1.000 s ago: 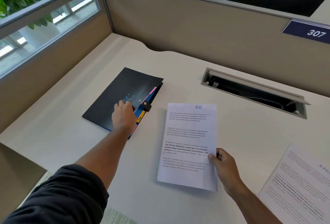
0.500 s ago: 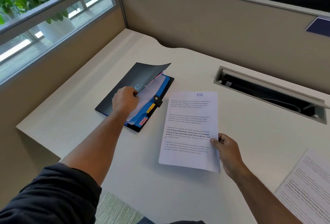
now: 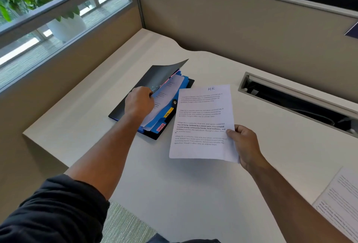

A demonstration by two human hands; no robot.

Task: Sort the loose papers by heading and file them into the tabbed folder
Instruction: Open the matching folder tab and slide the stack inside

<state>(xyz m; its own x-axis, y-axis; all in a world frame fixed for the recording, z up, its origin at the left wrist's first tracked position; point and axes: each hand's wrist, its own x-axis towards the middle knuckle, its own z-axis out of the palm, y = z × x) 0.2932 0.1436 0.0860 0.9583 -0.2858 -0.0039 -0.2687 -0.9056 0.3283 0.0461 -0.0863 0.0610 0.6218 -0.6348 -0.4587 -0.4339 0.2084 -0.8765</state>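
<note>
Now the left hand (image 3: 138,100) curls round the lifted cover of the black tabbed folder (image 3: 155,80) on the pale surface (image 3: 193,194) while the right hand (image 3: 245,144) pinches the white HR-headed sheet (image 3: 203,122) just beside it, which probably next goes behind the yellow tab (image 3: 169,112).

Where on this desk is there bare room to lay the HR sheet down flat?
Bare desk lies near the front edge, between the two forearms. Another patch lies behind the folder toward the partition corner. It is crowded where the left hand lifts the folder cover, and at right by the cable slot and other paper.
</note>
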